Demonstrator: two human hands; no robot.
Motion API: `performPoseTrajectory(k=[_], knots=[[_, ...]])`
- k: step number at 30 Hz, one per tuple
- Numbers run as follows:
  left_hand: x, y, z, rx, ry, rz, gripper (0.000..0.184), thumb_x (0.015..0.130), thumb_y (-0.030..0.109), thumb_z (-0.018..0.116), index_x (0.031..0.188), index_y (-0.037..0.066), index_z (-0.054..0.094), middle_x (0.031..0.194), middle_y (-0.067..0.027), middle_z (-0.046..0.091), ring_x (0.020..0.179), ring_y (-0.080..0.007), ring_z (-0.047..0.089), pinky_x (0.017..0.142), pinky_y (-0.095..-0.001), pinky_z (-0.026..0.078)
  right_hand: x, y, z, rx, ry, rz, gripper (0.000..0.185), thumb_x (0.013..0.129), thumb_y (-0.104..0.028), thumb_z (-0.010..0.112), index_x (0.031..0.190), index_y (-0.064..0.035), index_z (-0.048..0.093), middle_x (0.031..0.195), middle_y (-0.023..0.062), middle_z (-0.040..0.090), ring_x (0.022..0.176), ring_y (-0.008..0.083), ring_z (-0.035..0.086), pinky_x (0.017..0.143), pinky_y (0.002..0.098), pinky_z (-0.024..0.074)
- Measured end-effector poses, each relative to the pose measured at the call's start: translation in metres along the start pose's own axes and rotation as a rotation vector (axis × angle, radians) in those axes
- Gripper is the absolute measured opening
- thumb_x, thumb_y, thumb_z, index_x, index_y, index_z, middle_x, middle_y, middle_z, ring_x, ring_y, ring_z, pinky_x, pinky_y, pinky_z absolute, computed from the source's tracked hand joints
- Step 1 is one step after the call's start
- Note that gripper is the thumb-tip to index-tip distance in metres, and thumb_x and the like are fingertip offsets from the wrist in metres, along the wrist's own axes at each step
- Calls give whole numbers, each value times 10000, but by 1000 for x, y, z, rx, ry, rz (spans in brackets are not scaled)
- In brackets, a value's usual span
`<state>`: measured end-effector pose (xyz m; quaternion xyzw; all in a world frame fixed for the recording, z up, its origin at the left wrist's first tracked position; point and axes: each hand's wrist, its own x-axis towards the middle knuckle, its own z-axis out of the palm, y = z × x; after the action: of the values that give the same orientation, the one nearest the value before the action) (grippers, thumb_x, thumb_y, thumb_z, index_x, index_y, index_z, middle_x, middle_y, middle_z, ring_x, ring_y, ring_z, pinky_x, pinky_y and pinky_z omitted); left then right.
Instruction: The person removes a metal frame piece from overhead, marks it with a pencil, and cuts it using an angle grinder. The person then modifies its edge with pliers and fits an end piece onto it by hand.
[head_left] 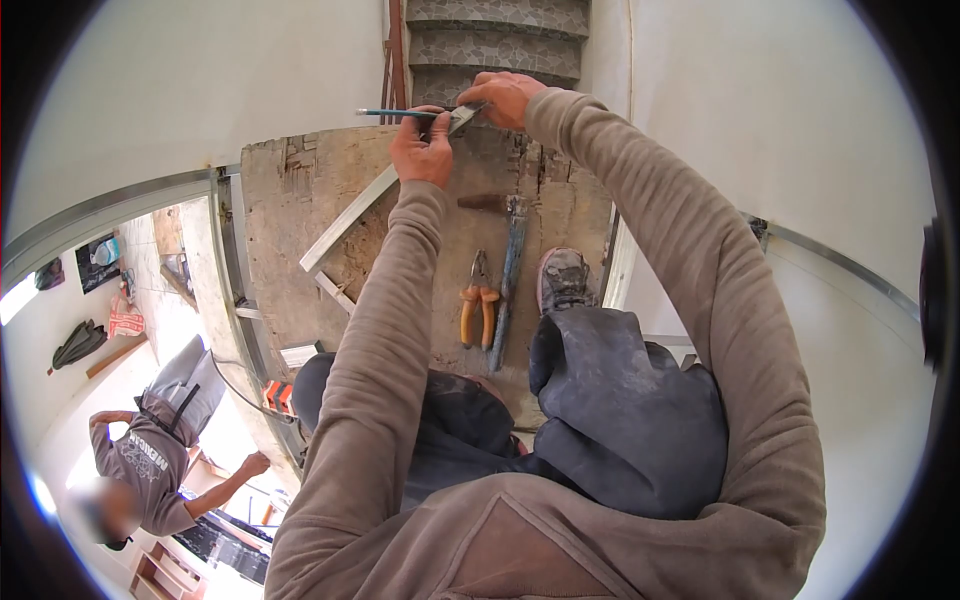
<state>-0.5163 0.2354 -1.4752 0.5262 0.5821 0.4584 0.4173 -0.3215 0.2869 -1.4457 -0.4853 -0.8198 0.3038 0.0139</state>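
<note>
My left hand is closed around a long pale strip near its far end, with a blue pencil tucked between the fingers and pointing left. My right hand pinches at the strip's far tip; its fingertips partly hide what they touch there. The strip slants down to the left over a worn wooden board. On that board, nearer my knees, lie pliers with orange handles and a hammer with a worn blue handle.
Stone-patterned stairs rise beyond the board. My shoe rests on it at the right. An orange-and-black object sits by my left leg. Metal rails edge the walls. Down at the left, another person stands in a lower room.
</note>
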Motion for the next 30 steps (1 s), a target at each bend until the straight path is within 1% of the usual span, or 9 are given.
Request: performPoseTrajectory(k=[6,9,14,17,20,24,26,28,30], knots=[[2,-9,4,4,27,78,112,908,140,735,979,72,682,777,-57,686,726,-120,616,676,-273,493,2,1,3,-8,11,5,442,887,-87,632,1310,-214,648,1219,99,625,1183,311,588,1000,420,482],[4,-5,7,-15,74,-28,112,950,102,687,1027,30,651,892,-27,677,819,-96,618,747,-239,499,2,2,5,-16,14,7,443,889,-87,633,1312,-215,646,1221,100,623,1184,312,587,1002,420,482],[20,-5,-12,-445,163,-120,150,980,138,640,1072,30,592,958,-68,651,842,-143,642,785,-283,546,-3,-7,-3,-2,36,31,409,899,-117,642,1299,-199,648,1242,103,615,1189,298,591,1008,411,481],[24,-7,-44,-405,110,-148,161,999,164,610,1086,32,580,980,-76,648,860,-162,650,797,-302,563,0,1,-16,7,169,119,374,903,-181,670,1277,-195,654,1229,122,634,1157,289,619,991,397,498],[19,-16,-76,-331,131,-149,172,1025,195,562,1098,39,572,953,-54,646,857,-141,630,779,-280,536,-13,14,-41,412,417,337,386,904,-264,699,1269,-150,647,1210,146,656,1120,288,643,980,390,512],[18,-23,-115,-197,95,-165,216,1042,232,532,1136,39,559,932,-40,641,841,-125,615,764,-272,520,-47,-17,-18,561,269,144,444,904,-301,704,1270,-62,625,1173,172,677,1074,306,663,959,394,529],[18,-8,-125,-30,-108,-116,250,1016,221,588,1173,30,618,908,-30,649,804,-111,613,740,-266,516,-58,-64,44,488,143,34,462,895,-305,702,1256,-30,618,1161,193,677,1070,317,665,956,404,527],[16,16,-134,165,-342,-121,262,1002,205,616,1188,23,650,888,-21,649,791,-97,606,729,-253,513,-60,-108,93,607,-195,93,517,872,-339,720,1272,-33,602,1201,218,647,1119,353,636,965,421,512],[5,35,-141,270,-522,-247,247,953,184,687,1148,32,700,863,-7,649,748,-88,587,695,-249,496,-61,-129,137,551,-221,43,556,865,-348,726,1304,-42,576,1176,228,641,1082,389,636,946,432,515]])
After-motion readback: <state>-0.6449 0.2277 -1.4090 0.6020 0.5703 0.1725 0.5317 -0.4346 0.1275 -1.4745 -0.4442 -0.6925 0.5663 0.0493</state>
